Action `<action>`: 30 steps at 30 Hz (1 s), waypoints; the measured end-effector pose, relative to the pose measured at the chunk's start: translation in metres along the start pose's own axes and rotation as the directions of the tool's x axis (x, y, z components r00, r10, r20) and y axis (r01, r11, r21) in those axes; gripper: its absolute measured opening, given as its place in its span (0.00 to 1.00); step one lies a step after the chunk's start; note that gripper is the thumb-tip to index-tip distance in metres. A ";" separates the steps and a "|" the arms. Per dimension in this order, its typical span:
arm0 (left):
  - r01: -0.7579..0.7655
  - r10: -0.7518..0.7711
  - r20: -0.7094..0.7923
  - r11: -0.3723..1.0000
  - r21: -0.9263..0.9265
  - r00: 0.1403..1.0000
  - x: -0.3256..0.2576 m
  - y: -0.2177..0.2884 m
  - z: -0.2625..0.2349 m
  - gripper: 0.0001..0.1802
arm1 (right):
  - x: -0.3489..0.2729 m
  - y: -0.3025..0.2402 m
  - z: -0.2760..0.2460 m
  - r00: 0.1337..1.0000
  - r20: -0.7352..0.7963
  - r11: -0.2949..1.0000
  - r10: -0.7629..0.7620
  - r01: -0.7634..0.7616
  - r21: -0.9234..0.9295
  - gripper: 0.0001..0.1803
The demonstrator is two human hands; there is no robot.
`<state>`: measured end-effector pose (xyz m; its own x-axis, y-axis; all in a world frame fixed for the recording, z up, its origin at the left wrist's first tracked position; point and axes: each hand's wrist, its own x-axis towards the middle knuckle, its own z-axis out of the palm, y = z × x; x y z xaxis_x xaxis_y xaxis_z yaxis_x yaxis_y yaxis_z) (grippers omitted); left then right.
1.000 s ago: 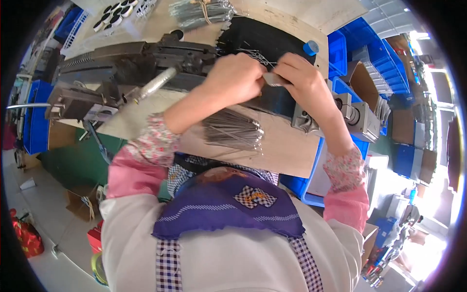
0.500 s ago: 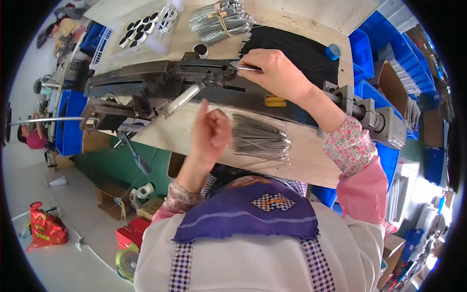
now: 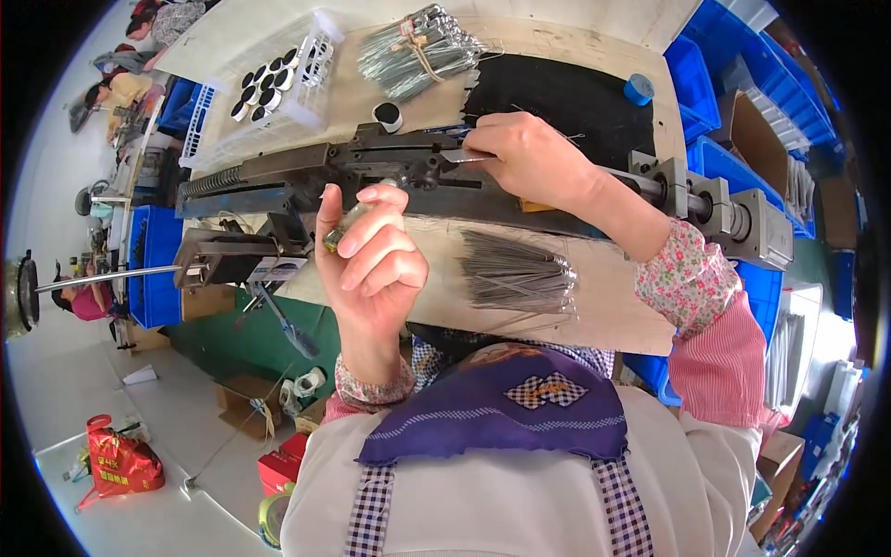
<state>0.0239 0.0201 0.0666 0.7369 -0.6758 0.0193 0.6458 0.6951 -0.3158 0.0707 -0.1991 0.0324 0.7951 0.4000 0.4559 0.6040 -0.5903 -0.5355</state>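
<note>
My right hand (image 3: 538,158) pinches a thin flat metal strip (image 3: 467,156) at the middle of a dark metal bench fixture (image 3: 371,158). The strip's left end meets the fixture; the rest is hidden by my fingers. My left hand (image 3: 376,260) is at the lever handle (image 3: 347,228) on the fixture's near side. Its fingers are loosely curled in front of the handle, and the thumb stands apart, with the handle showing in the gap. Nearer me lies a fanned pile of thin metal wires (image 3: 520,269) on the wooden table (image 3: 594,316).
At the far left, a clear plastic basket (image 3: 311,111) holds several black-topped white cylinders; a similar cylinder (image 3: 387,116) stands outside it. A tied bundle of wires (image 3: 418,56) lies behind the fixture. A black mat (image 3: 557,93) bears a blue round object (image 3: 639,89). Blue bins (image 3: 691,88) stand right.
My left hand has moved left to the lever handle, and its fingers have loosened. My right hand still holds the strip at the fixture. The whole view has shifted slightly.
</note>
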 end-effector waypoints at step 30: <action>-0.221 0.870 0.104 0.005 0.975 0.481 -0.058 0.079 -0.096 0.16 | -0.131 -0.035 -0.027 0.899 0.094 0.900 0.428 -0.414 -0.134 0.07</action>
<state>0.0130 0.0905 -0.0505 0.9376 0.3051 -0.1665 0.0358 0.3919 0.9193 -0.0564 -0.2493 0.0103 0.9783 0.1732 0.1135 0.2068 -0.7911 -0.5756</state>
